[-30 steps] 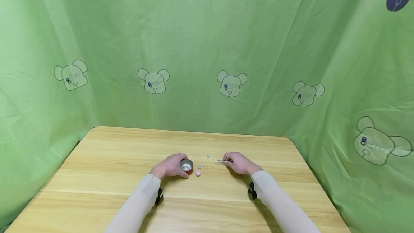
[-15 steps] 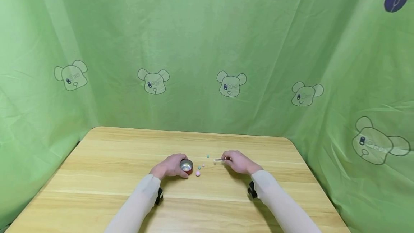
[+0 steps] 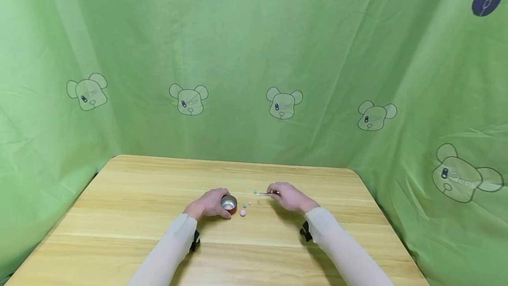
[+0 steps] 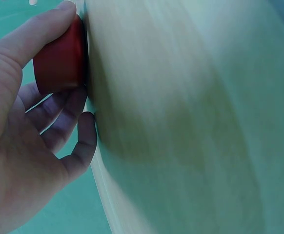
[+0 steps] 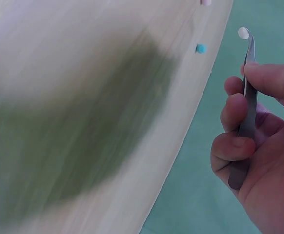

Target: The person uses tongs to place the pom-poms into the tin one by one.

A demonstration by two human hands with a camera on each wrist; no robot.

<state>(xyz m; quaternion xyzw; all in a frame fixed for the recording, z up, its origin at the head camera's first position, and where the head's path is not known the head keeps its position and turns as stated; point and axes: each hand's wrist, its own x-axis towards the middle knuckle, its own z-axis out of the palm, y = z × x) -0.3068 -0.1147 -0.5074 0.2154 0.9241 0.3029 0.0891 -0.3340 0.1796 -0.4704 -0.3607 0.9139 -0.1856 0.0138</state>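
My left hand holds a small round tin, red outside and silvery inside, upright on the table. In the left wrist view its red wall sits between thumb and fingers. My right hand pinches metal tweezers with bent tips pointing left. A small white ball is held at the tweezer tips, off the table. Between the hands lie a larger pink ball, a small pink ball and two teal balls, one nearer the tin and one farther back.
The wooden table has rounded far corners. A green curtain with bear-head prints hangs behind it and on both sides. A black wrist camera sits under the right forearm, another under the left.
My right hand has lifted the white ball from the table with the tweezers and moved left, toward the tin. The left hand and the tin have stayed in place.
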